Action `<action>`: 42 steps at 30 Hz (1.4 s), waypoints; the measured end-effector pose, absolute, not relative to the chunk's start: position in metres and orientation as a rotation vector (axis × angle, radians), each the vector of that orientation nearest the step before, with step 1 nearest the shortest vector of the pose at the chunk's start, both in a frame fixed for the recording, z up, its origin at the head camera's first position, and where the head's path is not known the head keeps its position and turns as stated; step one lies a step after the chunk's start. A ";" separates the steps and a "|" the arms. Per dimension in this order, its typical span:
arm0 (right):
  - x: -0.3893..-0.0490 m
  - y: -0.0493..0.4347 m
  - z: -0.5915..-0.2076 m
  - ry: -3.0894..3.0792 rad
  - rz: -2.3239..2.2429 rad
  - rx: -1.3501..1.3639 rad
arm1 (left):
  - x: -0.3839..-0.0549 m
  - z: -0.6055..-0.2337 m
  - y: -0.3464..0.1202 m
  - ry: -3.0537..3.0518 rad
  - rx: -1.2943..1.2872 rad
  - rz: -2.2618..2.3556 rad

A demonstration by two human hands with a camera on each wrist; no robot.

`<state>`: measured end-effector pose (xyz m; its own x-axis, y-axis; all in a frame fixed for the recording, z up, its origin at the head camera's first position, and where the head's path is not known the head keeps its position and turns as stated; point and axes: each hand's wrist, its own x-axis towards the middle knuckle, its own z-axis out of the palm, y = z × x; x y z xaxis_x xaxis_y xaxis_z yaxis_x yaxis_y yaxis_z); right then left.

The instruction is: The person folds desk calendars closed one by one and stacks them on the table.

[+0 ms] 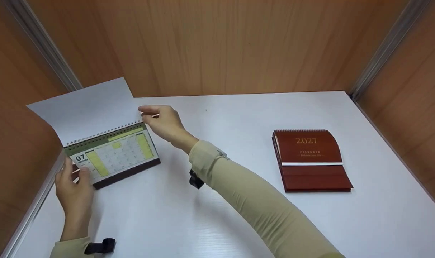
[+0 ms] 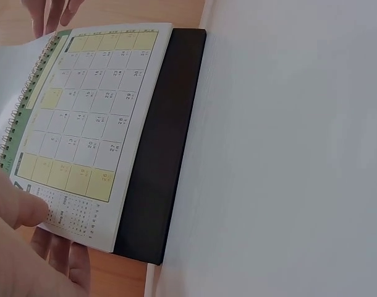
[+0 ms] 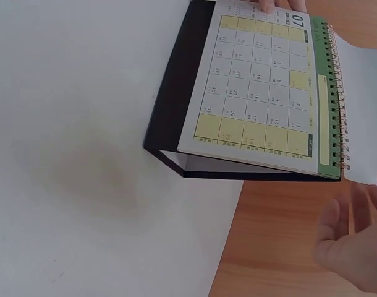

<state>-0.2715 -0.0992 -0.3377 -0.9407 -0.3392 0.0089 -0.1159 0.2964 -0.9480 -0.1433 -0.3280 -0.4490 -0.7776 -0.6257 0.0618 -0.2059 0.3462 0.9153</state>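
Observation:
A desk calendar point(image 1: 113, 156) with a green header, "07" and a dark base stands tilted at the left of the table. My left hand point(image 1: 74, 186) grips its left side, the thumb on the front page and the other fingers behind. Above the spiral binding point(image 3: 335, 93), a blank white page point(image 1: 91, 111) is raised and bends backward. My right hand point(image 1: 165, 123) is beside the calendar's upper right corner, its fairly straight fingers right at the raised page's edge. A gap shows between thumb and fingers in the head view.
A red-brown 2027 calendar point(image 1: 312, 177) with a white band lies on the right of the white table point(image 1: 231, 114). Wooden panels point(image 1: 217, 46) enclose the back and sides, with the left panel point(image 1: 16, 143) close to my left hand.

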 end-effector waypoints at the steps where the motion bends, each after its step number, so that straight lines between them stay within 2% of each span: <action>1: -0.271 -0.099 -0.337 2.366 -1.706 -0.422 | -0.143 -0.449 -0.329 -2.213 0.726 -1.415; 42: -0.273 -0.090 -0.330 2.011 -2.033 -0.347 | -0.144 -0.450 -0.331 -2.223 0.664 -1.410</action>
<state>-0.2725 -0.0897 -0.3303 -0.9374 -0.3479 -0.0131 0.0169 -0.0077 -0.9998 -0.1436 -0.3312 -0.4497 -0.7961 -0.5975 0.0964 -0.1676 0.3706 0.9135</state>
